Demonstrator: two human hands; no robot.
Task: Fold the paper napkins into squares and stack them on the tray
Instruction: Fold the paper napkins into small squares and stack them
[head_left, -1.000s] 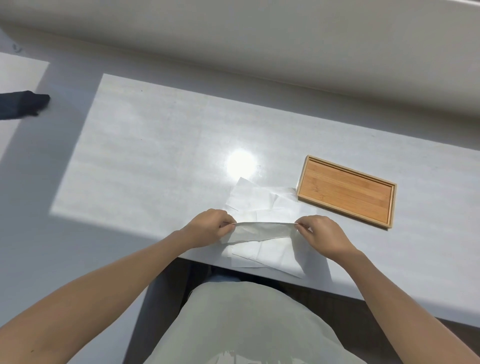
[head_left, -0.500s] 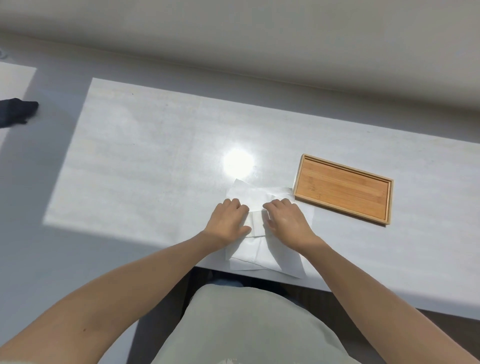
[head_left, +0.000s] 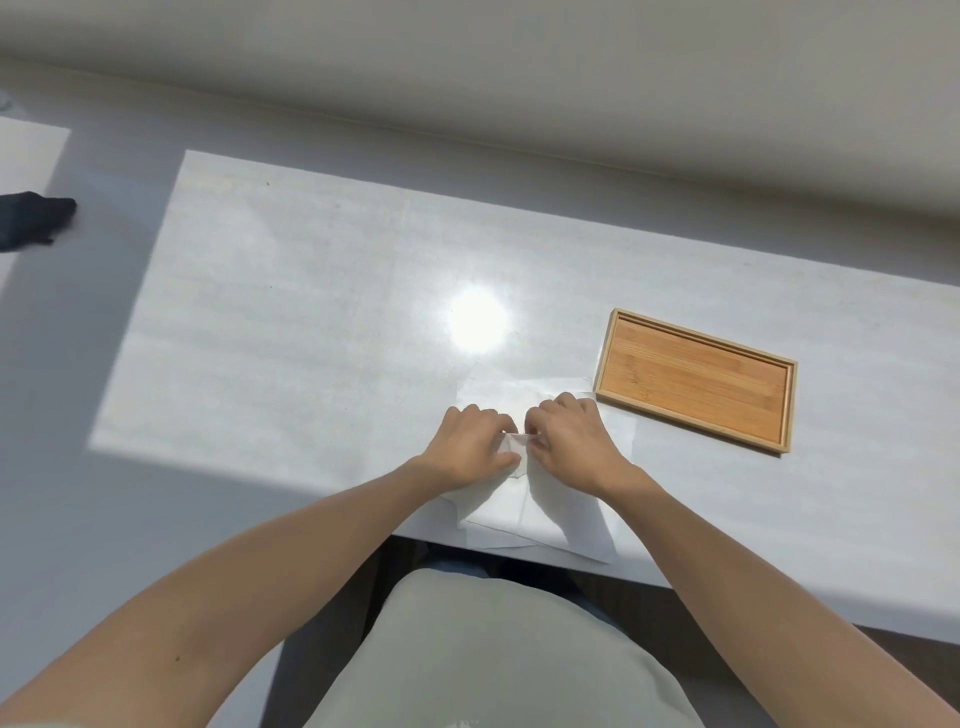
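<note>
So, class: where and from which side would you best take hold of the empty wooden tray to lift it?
Grip the wooden tray by its two long raised rims, coming from above: it lies flat on the table, so nothing reaches underneath.

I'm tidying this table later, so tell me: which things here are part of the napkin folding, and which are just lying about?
Part of the job:
paper napkins, pressed under the left hand and right hand
wooden tray, nothing on it yet

Lying about:
dark cloth-like thing, far left, off the table
</note>
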